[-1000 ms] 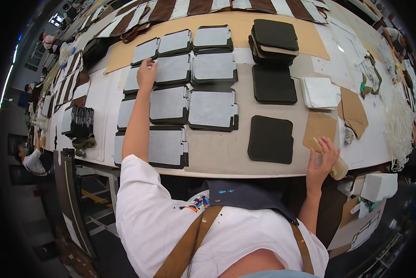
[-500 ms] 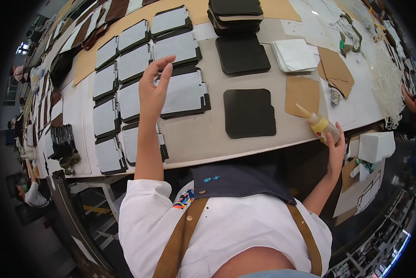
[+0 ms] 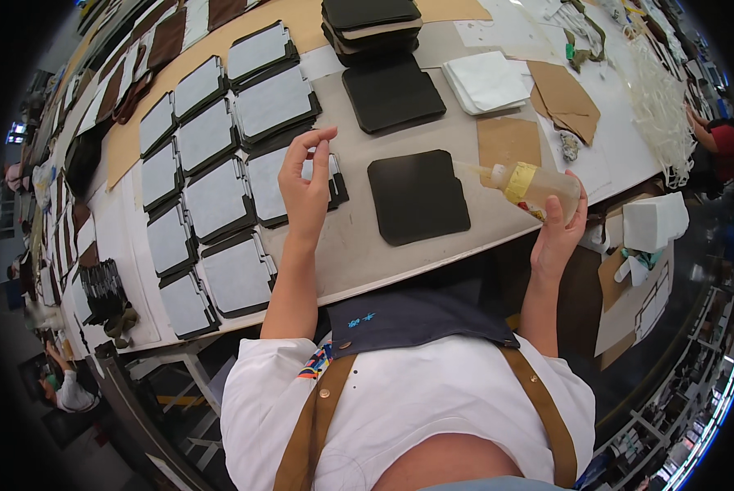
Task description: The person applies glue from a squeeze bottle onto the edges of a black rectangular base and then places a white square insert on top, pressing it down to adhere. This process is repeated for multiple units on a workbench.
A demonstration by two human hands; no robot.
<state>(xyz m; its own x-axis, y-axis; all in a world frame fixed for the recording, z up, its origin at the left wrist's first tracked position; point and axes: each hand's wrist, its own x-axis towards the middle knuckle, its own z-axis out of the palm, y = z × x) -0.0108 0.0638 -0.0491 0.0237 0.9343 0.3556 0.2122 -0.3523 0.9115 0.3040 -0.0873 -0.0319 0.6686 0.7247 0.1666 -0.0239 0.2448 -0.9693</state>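
Note:
In my right hand (image 3: 562,227) is a squeeze glue bottle (image 3: 535,188), translucent with a yellow band. It is tilted so that its nozzle points left, over the right edge of a dark square panel (image 3: 418,199) lying flat in front of me. The nozzle tip looks blurred, and I cannot tell whether it touches the panel. My left hand (image 3: 306,186) is raised left of that panel, its fingers loosely bent and apart from the thumb, with nothing in it. Below and behind it lie dark pieces topped with light grey sheets (image 3: 220,200), set out in rows.
A second dark panel (image 3: 393,92) lies farther back, before a tall stack of dark panels (image 3: 371,29). To the right are folded white cloths (image 3: 486,83), brown card pieces (image 3: 565,100) and a heap of clear strips (image 3: 657,110). The table's front edge (image 3: 383,286) runs before me.
The glue bottle in my right hand has moved left and tipped toward the dark panel. My left hand has shifted slightly right and nearer to me. The whole view has turned a little.

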